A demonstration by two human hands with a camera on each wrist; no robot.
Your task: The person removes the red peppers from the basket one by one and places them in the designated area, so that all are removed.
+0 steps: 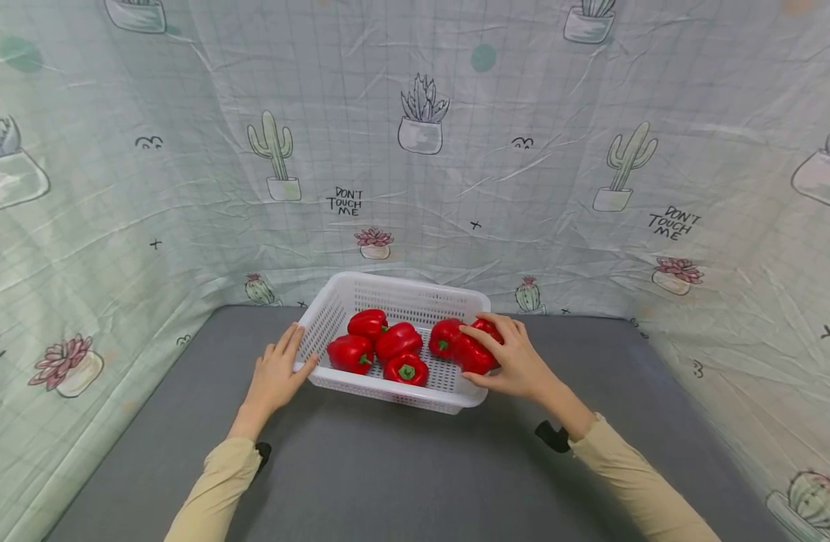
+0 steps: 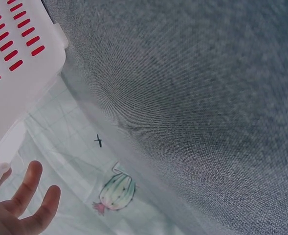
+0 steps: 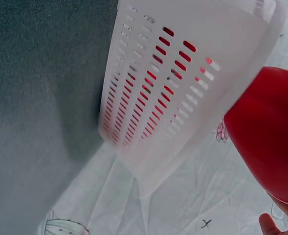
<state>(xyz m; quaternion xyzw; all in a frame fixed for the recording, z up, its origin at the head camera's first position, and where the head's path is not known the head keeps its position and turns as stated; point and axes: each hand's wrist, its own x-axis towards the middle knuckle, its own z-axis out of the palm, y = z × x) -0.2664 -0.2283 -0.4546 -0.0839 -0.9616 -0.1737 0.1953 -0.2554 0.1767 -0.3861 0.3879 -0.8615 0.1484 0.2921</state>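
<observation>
A white perforated plastic basket [image 1: 388, 388] stands on the grey table with several red bell peppers [image 1: 398, 341] in it, some showing green stems. On its left rim rests my left hand [image 1: 277, 374], fingers fairly straight and thumb near the front corner. The left wrist view shows those fingers [image 2: 26, 191] beside the rim. At the basket's right end my right hand [image 1: 513, 361] grips a red bell pepper [image 1: 472, 355] between thumb and fingers. Another pepper [image 1: 486, 327] lies partly hidden behind those fingers. The gripped pepper [image 3: 271, 132] sits above the rim in the right wrist view.
The grey tabletop [image 1: 388, 474] spreads in front of the basket and to both sides. A pale curtain [image 1: 469, 150] printed with cactus drawings hangs close behind the basket and along the left and right sides.
</observation>
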